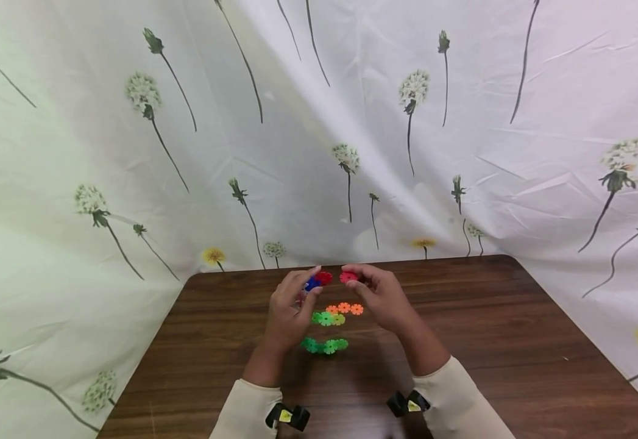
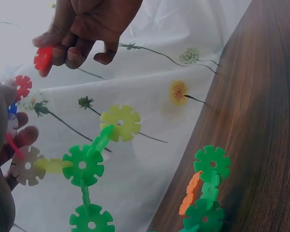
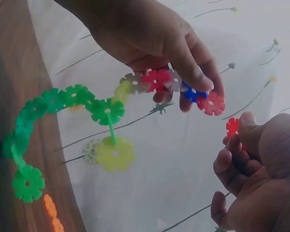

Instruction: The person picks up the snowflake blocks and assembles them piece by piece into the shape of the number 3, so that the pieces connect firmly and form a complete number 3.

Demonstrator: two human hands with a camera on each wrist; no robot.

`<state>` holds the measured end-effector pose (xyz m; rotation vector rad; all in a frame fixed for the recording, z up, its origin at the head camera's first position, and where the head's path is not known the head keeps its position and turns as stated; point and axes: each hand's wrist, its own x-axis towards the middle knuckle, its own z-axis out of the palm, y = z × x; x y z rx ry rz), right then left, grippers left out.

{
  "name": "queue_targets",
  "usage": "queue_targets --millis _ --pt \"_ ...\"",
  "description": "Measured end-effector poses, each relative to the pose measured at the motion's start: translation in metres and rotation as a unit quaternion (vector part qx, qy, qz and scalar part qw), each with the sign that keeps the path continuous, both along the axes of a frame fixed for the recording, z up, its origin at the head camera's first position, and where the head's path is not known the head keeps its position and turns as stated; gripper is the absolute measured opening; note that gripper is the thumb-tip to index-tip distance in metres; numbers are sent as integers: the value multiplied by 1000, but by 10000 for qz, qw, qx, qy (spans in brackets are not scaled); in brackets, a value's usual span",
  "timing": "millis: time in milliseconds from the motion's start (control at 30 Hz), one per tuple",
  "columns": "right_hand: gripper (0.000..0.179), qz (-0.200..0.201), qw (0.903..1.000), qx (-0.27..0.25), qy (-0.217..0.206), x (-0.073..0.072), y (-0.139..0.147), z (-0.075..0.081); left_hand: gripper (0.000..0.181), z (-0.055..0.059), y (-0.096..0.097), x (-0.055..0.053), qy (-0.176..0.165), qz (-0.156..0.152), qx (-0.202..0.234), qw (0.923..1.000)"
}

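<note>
My left hand [image 1: 287,311] pinches a chain of interlocking flower discs near its end, thumb and fingers about the blue disc [image 3: 189,92]. A red disc [image 3: 211,104] sticks out past the fingertips at that end. Behind the grip come grey and pink discs, then a curving run of green discs [image 3: 53,100]; a yellow disc [image 3: 115,153] branches off on a green link. Between thumb and fingers of my right hand [image 1: 387,302] is a separate red disc [image 1: 348,277], held a small gap from the chain's red end.
A short row of orange discs [image 1: 343,308] lies on the brown wooden table [image 1: 489,341], beyond the hanging green part of the chain. Behind the table's far edge hangs a white cloth [image 1: 308,183] printed with dandelions.
</note>
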<state>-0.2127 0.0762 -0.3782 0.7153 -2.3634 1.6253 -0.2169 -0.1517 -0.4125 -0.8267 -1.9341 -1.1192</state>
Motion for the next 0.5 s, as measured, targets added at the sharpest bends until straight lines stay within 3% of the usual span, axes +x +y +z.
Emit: queue_targets --millis 500 --pt "37 148 9996 -173 148 7 -6 1 48 1 -1 1 116 5 -174 9998"
